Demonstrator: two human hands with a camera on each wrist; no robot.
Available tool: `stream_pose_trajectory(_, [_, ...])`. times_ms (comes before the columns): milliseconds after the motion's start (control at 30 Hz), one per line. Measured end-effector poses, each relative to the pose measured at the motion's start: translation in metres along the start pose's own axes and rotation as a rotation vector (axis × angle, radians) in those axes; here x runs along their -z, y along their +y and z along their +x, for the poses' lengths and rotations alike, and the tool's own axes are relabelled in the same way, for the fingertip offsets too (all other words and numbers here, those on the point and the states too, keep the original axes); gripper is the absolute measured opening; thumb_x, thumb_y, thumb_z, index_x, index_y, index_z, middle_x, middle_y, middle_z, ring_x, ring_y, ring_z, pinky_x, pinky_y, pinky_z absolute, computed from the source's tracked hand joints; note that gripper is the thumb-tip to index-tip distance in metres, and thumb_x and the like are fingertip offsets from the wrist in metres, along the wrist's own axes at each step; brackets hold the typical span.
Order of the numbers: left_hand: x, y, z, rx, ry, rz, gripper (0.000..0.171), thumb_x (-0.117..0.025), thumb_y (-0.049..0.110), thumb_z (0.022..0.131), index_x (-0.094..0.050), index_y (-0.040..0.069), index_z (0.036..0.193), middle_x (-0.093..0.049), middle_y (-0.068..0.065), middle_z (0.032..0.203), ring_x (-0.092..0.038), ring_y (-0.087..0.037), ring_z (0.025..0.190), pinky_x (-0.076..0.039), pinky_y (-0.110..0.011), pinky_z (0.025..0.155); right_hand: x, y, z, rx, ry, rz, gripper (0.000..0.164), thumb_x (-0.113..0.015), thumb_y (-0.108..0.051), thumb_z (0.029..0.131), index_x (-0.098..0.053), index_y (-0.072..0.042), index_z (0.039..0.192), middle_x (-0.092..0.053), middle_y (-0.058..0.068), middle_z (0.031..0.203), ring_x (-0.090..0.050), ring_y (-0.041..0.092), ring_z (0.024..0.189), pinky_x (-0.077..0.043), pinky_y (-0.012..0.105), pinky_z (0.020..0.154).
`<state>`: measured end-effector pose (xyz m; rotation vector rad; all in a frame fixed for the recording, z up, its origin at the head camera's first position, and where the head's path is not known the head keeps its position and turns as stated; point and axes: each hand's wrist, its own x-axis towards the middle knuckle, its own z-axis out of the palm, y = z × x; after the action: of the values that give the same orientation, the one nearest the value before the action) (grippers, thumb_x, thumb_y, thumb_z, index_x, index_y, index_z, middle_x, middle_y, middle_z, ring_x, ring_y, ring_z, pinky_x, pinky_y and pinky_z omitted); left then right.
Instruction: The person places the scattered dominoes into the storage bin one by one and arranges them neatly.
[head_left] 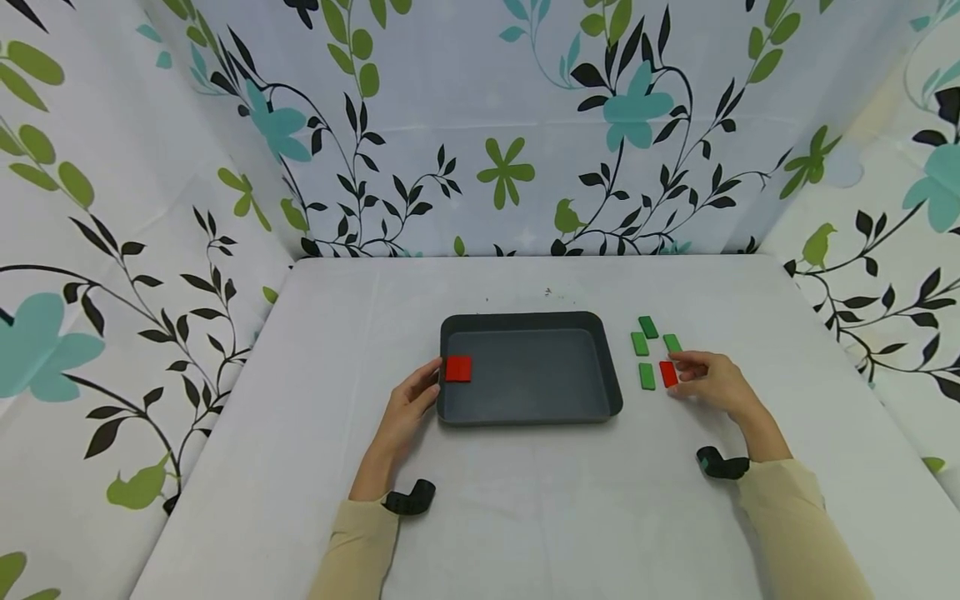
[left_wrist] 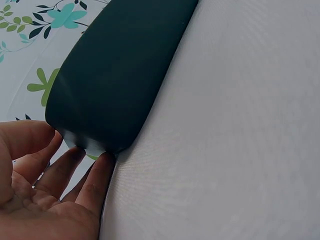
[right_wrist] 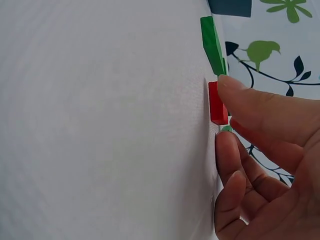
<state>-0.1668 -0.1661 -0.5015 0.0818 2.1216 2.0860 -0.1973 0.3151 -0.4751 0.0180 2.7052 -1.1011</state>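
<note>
A dark grey rectangular tray (head_left: 536, 417) lies on the white table. At its left end my left hand (head_left: 407, 408) rests its fingertips against the outer wall; in the left wrist view the thumb touches near the rim. Inside the tray, by that same wall, red blocks (head_left: 458, 369) form a square. To the right of the tray, my right hand (head_left: 712, 383) pinches a red block (head_left: 668, 374) between thumb and index finger, one at each end. The other fingers curl loosely beneath in the right wrist view. Several green blocks lie just beside it, among them one green block (head_left: 647, 376).
The white table (head_left: 540, 517) runs back to a patterned cloth (head_left: 465, 125) with leaves and birds, which also hangs at both sides. A green block (head_left: 672, 342) lies right by the right index finger, with another green block (head_left: 648, 327) farther back.
</note>
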Motion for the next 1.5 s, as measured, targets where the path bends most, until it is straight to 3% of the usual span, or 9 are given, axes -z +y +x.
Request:
stream_pose_trajectory(667, [-0.001,0.000,0.000,0.003,0.013,-0.009,0.047,-0.049,0.002,0.100,-0.043,0.006,0.147,-0.038,-0.013,0.155,-0.034,-0.027,0.145,-0.031,-0.045,0.117,-0.006,0.001,0.000,0.006,0.044,-0.030,0.053,-0.076,-0.011,0.083,-0.056,0.007,0.129,-0.061,0.019,0.101,-0.053,0.028,0.094,-0.045,0.026,0.074])
stream_pose_trajectory(933, [-0.001,0.001,-0.001,0.000,0.015,0.007,0.047,-0.049,0.003,0.100,-0.044,0.006,0.147,-0.039,-0.014,0.155,-0.034,-0.027,0.145,-0.032,-0.046,0.116,-0.002,-0.010,-0.007,0.041,0.093,-0.041,0.053,-0.071,-0.013,0.089,-0.050,0.007,0.133,-0.060,0.029,0.120,-0.060,0.041,0.105,-0.055,0.043,0.083])
stream_pose_trajectory(1033, [-0.001,0.001,-0.001,0.001,0.017,0.007,0.047,-0.049,0.002,0.100,-0.043,0.006,0.147,-0.038,-0.014,0.155,-0.035,-0.028,0.144,-0.033,-0.045,0.116,0.000,-0.017,-0.010,0.072,0.143,-0.018,0.052,-0.070,-0.011,0.090,-0.050,0.007,0.134,-0.059,0.030,0.122,-0.061,0.041,0.105,-0.058,0.030,0.081])
stream_pose_trajectory(1133, [0.000,0.000,-0.001,0.002,0.017,0.006,0.047,-0.050,0.003,0.100,-0.044,0.006,0.147,-0.039,-0.014,0.154,-0.035,-0.027,0.144,-0.035,-0.040,0.115,0.001,-0.025,-0.012,0.100,0.190,0.013,0.052,-0.071,-0.012,0.090,-0.050,0.005,0.135,-0.060,0.028,0.120,-0.062,0.037,0.101,-0.051,0.010,0.072])
stream_pose_trajectory(1200, [0.000,0.000,-0.001,0.000,0.016,0.008,0.047,-0.050,0.003,0.101,-0.043,0.007,0.147,-0.039,-0.014,0.154,-0.035,-0.027,0.144,-0.036,-0.038,0.114,0.001,-0.030,-0.012,0.121,0.217,0.029,0.052,-0.071,-0.014,0.090,-0.051,0.004,0.135,-0.060,0.027,0.120,-0.062,0.031,0.097,-0.046,0.003,0.069])
stream_pose_trajectory(1400, [0.000,-0.001,0.000,-0.004,0.015,0.008,0.047,-0.049,0.003,0.101,-0.044,0.007,0.147,-0.039,-0.014,0.154,-0.035,-0.027,0.144,-0.033,-0.042,0.116,0.000,-0.046,-0.014,0.163,0.271,0.092,0.051,-0.070,-0.018,0.091,-0.053,-0.001,0.136,-0.062,0.023,0.118,-0.056,-0.002,0.083,-0.046,0.002,0.070])
stream_pose_trajectory(1500, [0.000,-0.001,0.000,-0.006,0.015,-0.005,0.047,-0.049,0.003,0.101,-0.043,0.007,0.147,-0.039,-0.014,0.154,-0.035,-0.027,0.144,-0.032,-0.044,0.116,-0.002,-0.057,-0.014,0.189,0.275,0.142,0.051,-0.071,-0.017,0.090,-0.054,-0.001,0.136,-0.062,0.023,0.116,-0.054,-0.010,0.080,-0.047,0.003,0.070])
